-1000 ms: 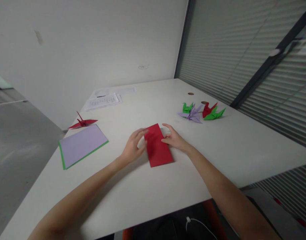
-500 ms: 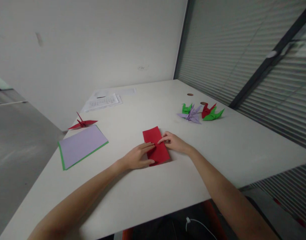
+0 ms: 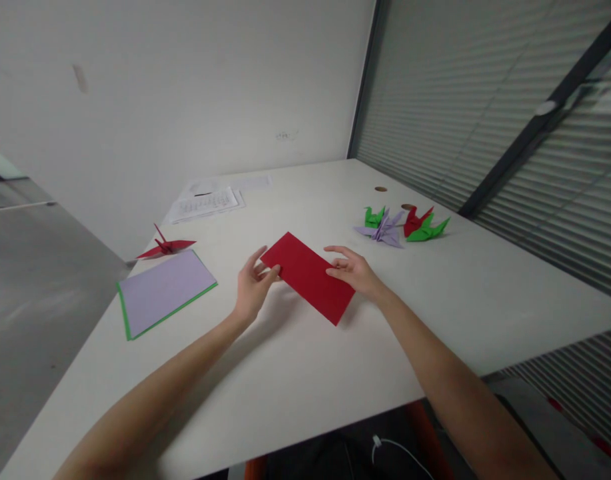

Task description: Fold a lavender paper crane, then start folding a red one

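A folded rectangle of red paper (image 3: pixel 308 277) is lifted just above the white table, slanting from upper left to lower right. My left hand (image 3: pixel 255 280) grips its left end, thumb on top and fingers behind. On the right, my right hand (image 3: pixel 352 270) holds the other end, with the thumb on the near face and the index finger stretched out past the upper edge. Most of the fingers under the paper are hidden.
Lilac and green paper sheets (image 3: pixel 168 290) lie stacked at left, with a red paper crane (image 3: pixel 166 247) behind them. Several folded cranes (image 3: pixel 385 230) in green, lilac and red stand at right. Printed sheets (image 3: pixel 208 203) lie at the back of the table (image 3: pixel 295 393).
Both hands have raised the red paper off the table and turned it from nearly upright to slanting sideways. My left hand has shifted left to its end.
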Tool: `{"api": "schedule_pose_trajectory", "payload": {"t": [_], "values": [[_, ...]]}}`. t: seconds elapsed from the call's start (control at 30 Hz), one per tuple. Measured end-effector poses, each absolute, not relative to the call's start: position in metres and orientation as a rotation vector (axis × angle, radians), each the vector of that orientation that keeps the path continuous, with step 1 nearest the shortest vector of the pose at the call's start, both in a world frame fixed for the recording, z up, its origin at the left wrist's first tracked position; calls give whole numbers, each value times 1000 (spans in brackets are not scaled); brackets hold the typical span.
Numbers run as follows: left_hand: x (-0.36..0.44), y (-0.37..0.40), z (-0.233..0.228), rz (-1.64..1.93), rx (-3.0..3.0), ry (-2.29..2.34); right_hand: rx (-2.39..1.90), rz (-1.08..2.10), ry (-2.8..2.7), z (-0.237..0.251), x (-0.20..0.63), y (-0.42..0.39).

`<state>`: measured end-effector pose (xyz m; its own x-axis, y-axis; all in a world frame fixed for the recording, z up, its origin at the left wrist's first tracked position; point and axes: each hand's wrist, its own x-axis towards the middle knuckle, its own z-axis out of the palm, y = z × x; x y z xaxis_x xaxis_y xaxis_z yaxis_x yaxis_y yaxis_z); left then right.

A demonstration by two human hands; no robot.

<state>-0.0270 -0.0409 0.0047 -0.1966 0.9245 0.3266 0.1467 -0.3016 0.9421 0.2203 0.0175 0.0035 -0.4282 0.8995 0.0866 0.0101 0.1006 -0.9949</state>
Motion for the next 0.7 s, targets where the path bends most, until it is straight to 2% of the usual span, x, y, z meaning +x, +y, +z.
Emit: {"api": "schedule_pose_trajectory", "payload": {"t": [0.07,0.1,0.23,0.3,0.4,0.6,0.7], "values": [[-27,-43,2,1681,1684,1410,-998,1473,-1609,0,220,20],[-26,-46,0,1622,1889,1407,-1045,1460,-1640,-3,220,21],[-21,-58,-10,892,2568,1066,-1142,1509,-1673,-15,214,24],[-20,-60,-15,793,2691,1071,-1117,1663,-1607,-18,212,22],[-23,-58,-22,777,2709,1198,-1009,1787,-1600,-14,213,19],[-23,-55,-26,855,2426,1354,-818,1271,-2033,-2,224,21],[-12,-66,-20,842,2376,1297,-778,1380,-1971,-6,221,23]]}}
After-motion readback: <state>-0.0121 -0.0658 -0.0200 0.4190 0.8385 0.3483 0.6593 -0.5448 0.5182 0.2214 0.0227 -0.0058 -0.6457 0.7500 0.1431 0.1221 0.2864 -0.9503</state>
